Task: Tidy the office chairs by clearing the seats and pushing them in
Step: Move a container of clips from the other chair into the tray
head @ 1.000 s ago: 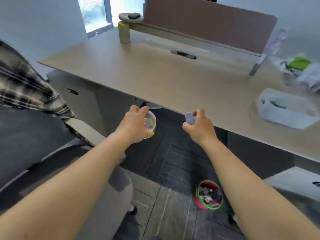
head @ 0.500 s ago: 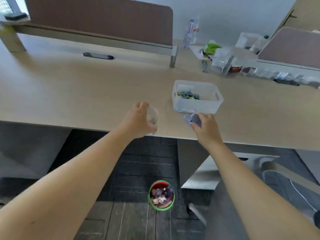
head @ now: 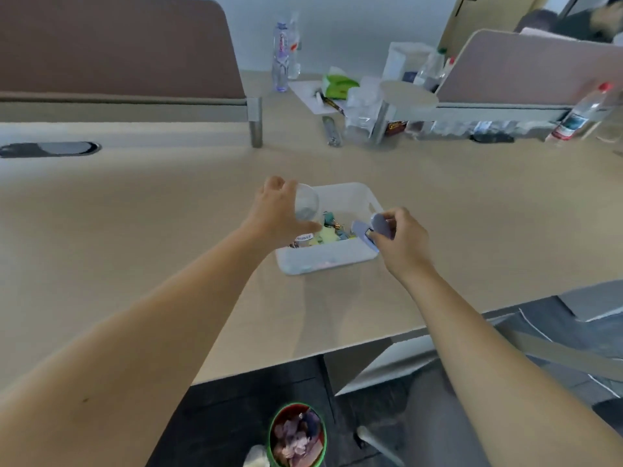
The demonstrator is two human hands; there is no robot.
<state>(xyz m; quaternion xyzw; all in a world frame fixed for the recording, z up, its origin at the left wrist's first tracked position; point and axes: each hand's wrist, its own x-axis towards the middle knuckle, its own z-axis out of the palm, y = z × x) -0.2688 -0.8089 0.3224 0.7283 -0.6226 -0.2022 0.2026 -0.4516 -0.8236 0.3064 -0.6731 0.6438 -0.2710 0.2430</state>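
A white plastic bin [head: 328,256] sits on the beige desk [head: 135,237], with several small colourful items inside. My left hand [head: 279,210] holds a small clear round container [head: 306,205] over the bin's left side. My right hand [head: 403,239] grips a small lilac-blue object [head: 372,230] at the bin's right rim. Part of a grey office chair [head: 553,352] shows at the lower right, close to the desk edge.
A red bucket with a green rim [head: 298,436], full of scraps, stands on the dark floor under the desk. Water bottles [head: 281,55], a green packet [head: 338,84] and clutter line the back of the desk by brown dividers [head: 114,45].
My view swung right from the chair with the plaid cloth. Both hands carried their items forward from the desk edge to the white bin.
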